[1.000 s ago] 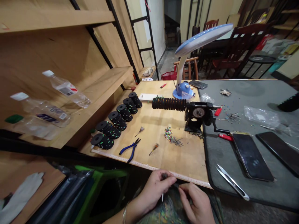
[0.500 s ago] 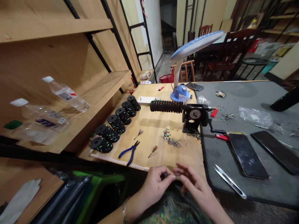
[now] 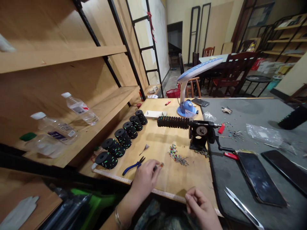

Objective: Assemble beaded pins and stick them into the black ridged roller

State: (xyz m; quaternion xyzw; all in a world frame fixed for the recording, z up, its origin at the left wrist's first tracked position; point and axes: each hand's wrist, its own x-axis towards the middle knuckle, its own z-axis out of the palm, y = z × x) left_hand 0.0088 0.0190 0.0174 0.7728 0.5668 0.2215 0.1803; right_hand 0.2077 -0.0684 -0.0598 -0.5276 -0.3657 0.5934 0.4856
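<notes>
My left hand (image 3: 145,176) is over the near part of the wooden worktop, its thumb and fingers pinched at a small orange-tipped bundle (image 3: 162,164). Something dark shows between those fingers, too small to name. Lower right, my right hand (image 3: 198,203) hovers at the front edge with fingers curled together; whatever they may hold is hidden. Blue-handled pliers (image 3: 133,166) lie just left of my left hand, partly behind it. Behind them is a second small pale bundle (image 3: 145,149). A pile of coloured beads and metal bits (image 3: 177,156) lies right of my left fingers.
Several black spools with coloured flecks (image 3: 122,138) line the left side. A hand-cranked winder (image 3: 200,132) carries a ribbed black roll (image 3: 173,122). Behind it stands a blue lamp (image 3: 186,107). Phones (image 3: 260,177) and tweezers (image 3: 242,206) lie on the grey mat (image 3: 223,188).
My hands have moved apart. The left one has gone forward and left to the orange-tipped bundle, while the right has dropped lower and its fingers have curled in. The view has tilted up.
</notes>
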